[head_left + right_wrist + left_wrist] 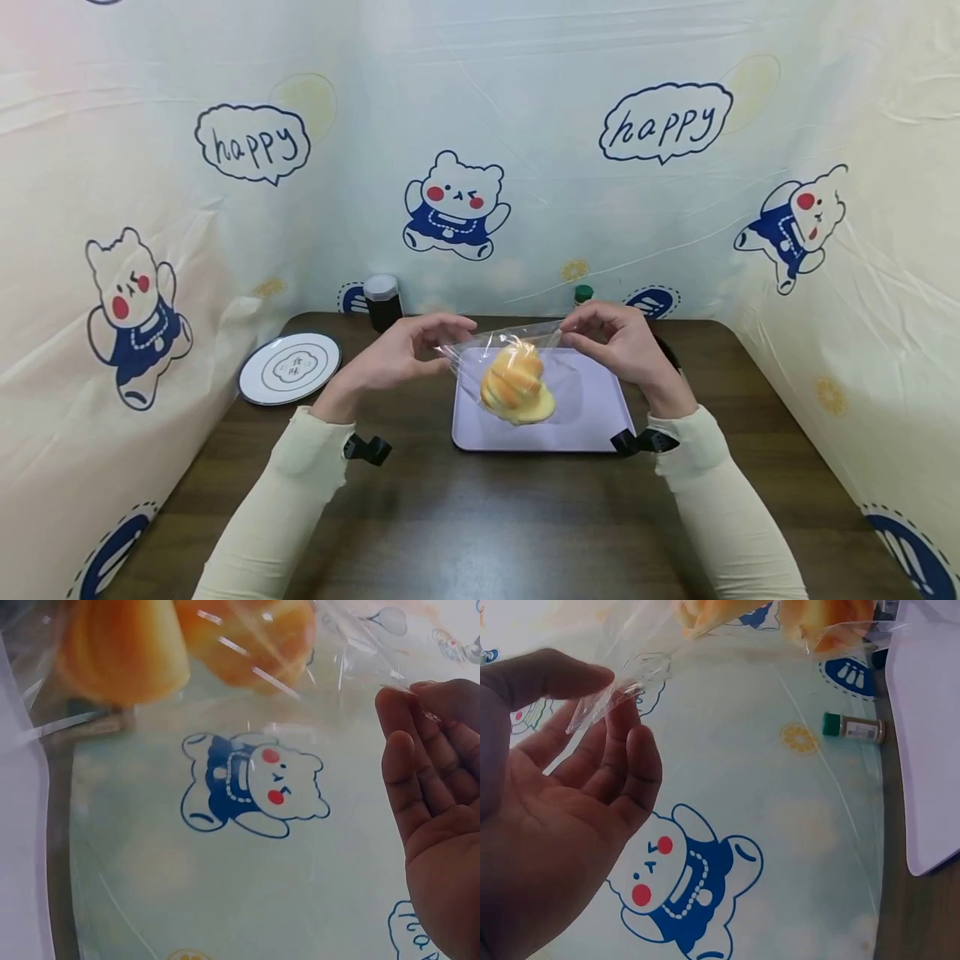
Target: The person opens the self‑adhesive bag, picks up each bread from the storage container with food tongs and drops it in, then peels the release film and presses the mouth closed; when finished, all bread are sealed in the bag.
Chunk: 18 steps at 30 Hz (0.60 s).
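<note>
A clear plastic bag [495, 340] hangs between my two hands above a pale lilac tray [592, 417]. Inside it is a swirled yellow-orange bread roll [517, 375], whose lower end is paler yellow. My left hand [408, 350] pinches one upper corner of the bag between thumb and fingers, as the left wrist view shows at the thumb tip [604, 675]. The opposite upper corner is pinched by my right hand [618, 346]; in the right wrist view the film passes between thumb and forefinger [394, 712].
To the left a white plate [288, 367] with a dark rim lies on the brown wooden table [480, 525]. Behind stand a dark jar with a grey lid [382, 302] and a small green-capped bottle [855, 728]. A printed cloth [555, 233] surrounds the table's back and sides.
</note>
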Each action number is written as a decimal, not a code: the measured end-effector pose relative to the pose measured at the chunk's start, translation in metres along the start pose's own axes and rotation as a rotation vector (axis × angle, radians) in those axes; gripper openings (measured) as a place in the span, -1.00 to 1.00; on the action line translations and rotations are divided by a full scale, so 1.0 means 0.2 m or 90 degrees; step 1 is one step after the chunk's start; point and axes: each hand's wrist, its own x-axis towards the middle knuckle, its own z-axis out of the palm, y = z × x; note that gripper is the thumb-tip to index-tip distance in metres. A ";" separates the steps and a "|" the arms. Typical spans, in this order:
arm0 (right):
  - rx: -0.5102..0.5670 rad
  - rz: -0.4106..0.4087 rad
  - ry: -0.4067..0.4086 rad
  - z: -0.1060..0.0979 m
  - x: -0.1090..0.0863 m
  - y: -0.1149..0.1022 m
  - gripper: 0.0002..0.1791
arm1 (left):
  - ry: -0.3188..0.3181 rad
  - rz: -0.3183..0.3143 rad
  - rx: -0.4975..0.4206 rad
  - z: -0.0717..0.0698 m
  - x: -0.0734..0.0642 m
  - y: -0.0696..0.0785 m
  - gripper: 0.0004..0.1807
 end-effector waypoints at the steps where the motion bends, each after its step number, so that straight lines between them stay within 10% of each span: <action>1: 0.000 -0.006 -0.002 0.00 0.00 -0.01 -0.85 | -0.014 0.000 -0.004 0.01 0.00 0.00 -0.40; 8: 0.006 -0.025 -0.011 0.01 0.01 -0.06 -0.83 | -0.092 -0.020 0.014 0.05 0.01 0.00 -0.38; 18: 0.001 -0.006 -0.060 0.04 0.01 -0.11 -0.82 | -0.026 -0.057 0.117 0.18 0.12 0.05 -0.71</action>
